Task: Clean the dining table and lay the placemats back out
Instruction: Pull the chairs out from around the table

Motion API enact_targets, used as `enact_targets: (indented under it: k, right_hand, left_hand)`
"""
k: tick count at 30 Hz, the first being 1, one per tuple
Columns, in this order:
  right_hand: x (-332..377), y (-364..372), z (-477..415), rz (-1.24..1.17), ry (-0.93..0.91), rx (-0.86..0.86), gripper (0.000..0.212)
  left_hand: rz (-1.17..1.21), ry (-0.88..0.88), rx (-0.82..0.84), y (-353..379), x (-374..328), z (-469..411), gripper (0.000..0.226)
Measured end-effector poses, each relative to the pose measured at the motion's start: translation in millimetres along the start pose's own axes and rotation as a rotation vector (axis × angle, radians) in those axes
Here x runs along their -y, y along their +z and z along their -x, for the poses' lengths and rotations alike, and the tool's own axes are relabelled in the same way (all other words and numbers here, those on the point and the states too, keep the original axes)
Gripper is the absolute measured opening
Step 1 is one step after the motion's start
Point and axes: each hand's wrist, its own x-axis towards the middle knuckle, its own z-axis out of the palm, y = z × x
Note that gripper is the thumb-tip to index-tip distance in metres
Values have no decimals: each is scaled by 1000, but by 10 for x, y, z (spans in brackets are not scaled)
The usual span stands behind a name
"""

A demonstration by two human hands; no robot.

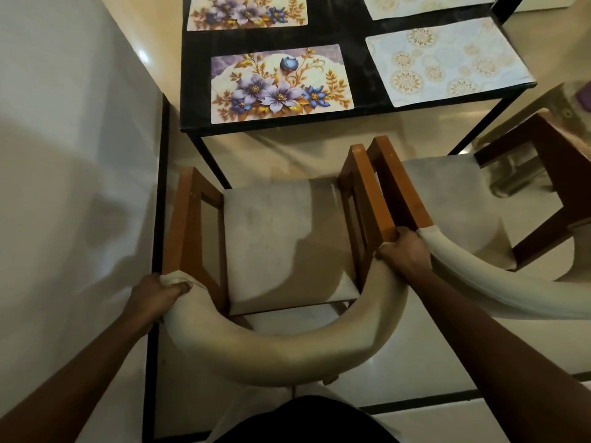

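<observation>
Four placemats [281, 84] lie on the black table [358, 36] beside a chair [281, 244].

Left hand [160, 290] and right hand [404, 251] grip the chair back [287, 353].

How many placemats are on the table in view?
4: near-left floral placemat, far-left floral placemat, near-right medallion placemat, far-right medallion placemat. The far two are cropped, so more may lie beyond the frame.

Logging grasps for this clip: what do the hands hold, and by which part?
The chair: left hand grips the left end of its padded backrest, right hand the right end.
</observation>
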Motion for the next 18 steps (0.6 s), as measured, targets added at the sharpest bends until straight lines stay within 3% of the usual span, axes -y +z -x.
enact_targets:
  k: [18]
  right_hand:
    - [-15,-30,-45,49,-5,-81,63]
  left_hand:
    - [7,47,0,108,-58,-13,61]
